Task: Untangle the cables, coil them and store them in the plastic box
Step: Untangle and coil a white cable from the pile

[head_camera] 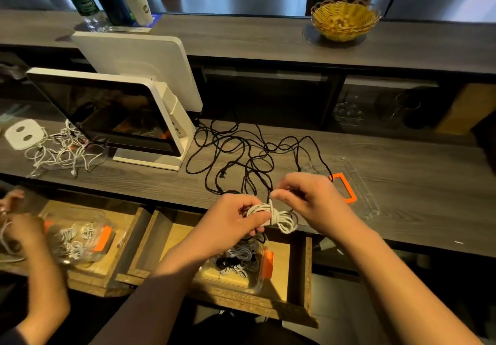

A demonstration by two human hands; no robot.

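Coiling step in hand. Left hand (236,217) grips the coiled white cable bundle (277,217) over the counter's near edge; right hand (303,197) pinches its wrapping end. Next move, in my judgement: secure the wrap, then lower it into the clear plastic box with orange latch (241,267) in the open drawer.

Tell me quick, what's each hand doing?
Left hand: grips the white cable coil.
Right hand: pinches the cable's loose end above the coil.
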